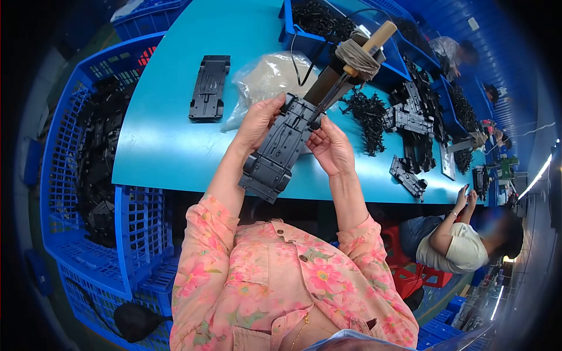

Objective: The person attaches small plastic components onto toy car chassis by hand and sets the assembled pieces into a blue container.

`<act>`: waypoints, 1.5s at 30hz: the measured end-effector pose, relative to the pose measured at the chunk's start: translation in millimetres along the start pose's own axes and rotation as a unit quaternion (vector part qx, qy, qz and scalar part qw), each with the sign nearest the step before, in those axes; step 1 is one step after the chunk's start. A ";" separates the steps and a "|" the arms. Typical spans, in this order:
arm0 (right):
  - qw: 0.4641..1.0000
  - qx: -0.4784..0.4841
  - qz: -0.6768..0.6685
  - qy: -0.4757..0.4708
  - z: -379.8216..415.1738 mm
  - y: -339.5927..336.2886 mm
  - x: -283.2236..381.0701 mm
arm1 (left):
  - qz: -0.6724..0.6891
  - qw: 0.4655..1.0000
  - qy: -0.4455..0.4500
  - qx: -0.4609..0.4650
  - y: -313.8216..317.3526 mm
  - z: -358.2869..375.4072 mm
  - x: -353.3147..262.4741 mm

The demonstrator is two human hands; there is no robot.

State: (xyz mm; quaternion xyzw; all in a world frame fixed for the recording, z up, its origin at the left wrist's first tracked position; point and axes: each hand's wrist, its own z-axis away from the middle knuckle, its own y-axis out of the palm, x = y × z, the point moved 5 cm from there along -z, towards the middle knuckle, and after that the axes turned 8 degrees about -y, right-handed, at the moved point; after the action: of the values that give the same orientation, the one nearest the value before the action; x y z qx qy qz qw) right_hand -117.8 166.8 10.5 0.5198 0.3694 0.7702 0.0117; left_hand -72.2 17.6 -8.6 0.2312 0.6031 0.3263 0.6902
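Probably light, stiff and slick, the black chassis over the near edge of the desk is best taken by its long rims, the left hand gripping one, the right hand at the other, its grip unclear.

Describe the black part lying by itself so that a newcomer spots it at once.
On the turquoise table, find the clear plastic bag. Just to its left lies a long black molded part, pointing away from the wearer. It lies alone, unlike the jumbled parts far right or the held part.
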 end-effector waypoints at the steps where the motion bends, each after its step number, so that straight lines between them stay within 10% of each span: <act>1: 1.000 0.000 0.001 -0.001 0.1 0.4 0.3 | 0.001 1.000 -0.002 0.000 -0.1 -0.3 0.3; 45: 1.000 0.004 -0.010 -0.002 -3.9 -8.0 -4.3 | -0.008 1.000 0.008 0.002 -0.3 1.3 0.8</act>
State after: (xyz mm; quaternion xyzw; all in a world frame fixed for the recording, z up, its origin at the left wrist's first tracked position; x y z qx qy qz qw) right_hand -121.9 168.8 1.7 0.5177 0.3778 0.7674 0.0176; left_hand -70.8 18.0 -9.1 0.2245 0.6113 0.3214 0.6875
